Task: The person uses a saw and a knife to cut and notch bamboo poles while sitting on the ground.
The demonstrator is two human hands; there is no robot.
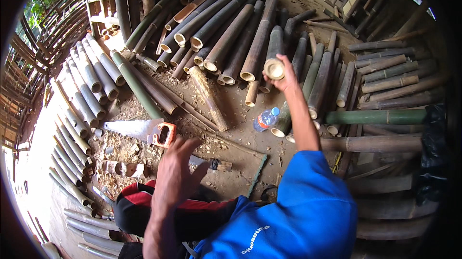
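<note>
Showing in the head view, the only one:
- Right grip (pixel 286 77), upper centre of the frame: clasped around one bamboo tube (pixel 275 42), its pale cut end tilted toward the camera.
- Left grip (pixel 177 166), lower centre-left: empty, fingers loosely spread, somewhat blurred; contact with the saw cannot be told.
- Saw (pixel 131 128), left of centre: broad blade pointing left, orange handle (pixel 157 135) just beyond the left fingertips.
- Bottle (pixel 263 121), centre: clear, blue cap, tipped on the ground.
- Log (pixel 207 96), centre: pale, rough-faced, slanting.
- Blade tool (pixel 219 164), lower centre: dark wrapped handle, partly behind the left grip.
- Green pole (pixel 137 84), upper left, slanting.
- Bamboo pile (pixel 226 37), top centre: many lengths, open ends facing down the frame.
- Bamboo row (pixel 91 73), left: lengths laid side by side.
- Shavings (pixel 126 152), left of centre: scattered over the ground (pixel 240 148).
</note>
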